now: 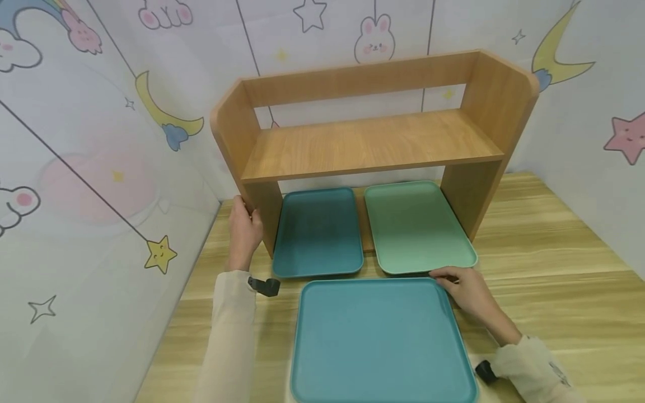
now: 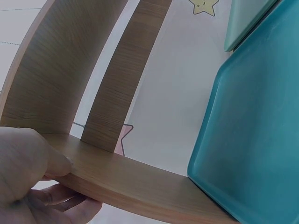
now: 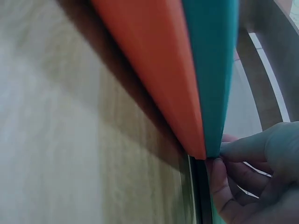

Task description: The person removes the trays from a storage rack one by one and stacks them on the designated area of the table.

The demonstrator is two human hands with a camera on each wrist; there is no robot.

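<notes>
A wooden desktop shelf [image 1: 373, 145] stands against the patterned wall. My left hand [image 1: 245, 229] grips the front edge of its left side panel [image 2: 126, 182], thumb on the inner face and fingers around the outside. A large blue tray [image 1: 378, 341] lies in front of the shelf. At its far right corner, my right hand [image 1: 466, 288] pinches the rim between thumb and fingers. In the right wrist view an orange tray [image 3: 154, 70] shows directly under the blue one. Close to the right fingertips is the front edge of a light green tray [image 1: 420, 229].
A darker teal tray [image 1: 319, 232] sits beside the green tray inside the shelf's lower space, both jutting out in front. Everything stands on a wood-grain table [image 1: 549, 252]. Patterned wall sheets [image 1: 101, 168] enclose the left, back and right sides.
</notes>
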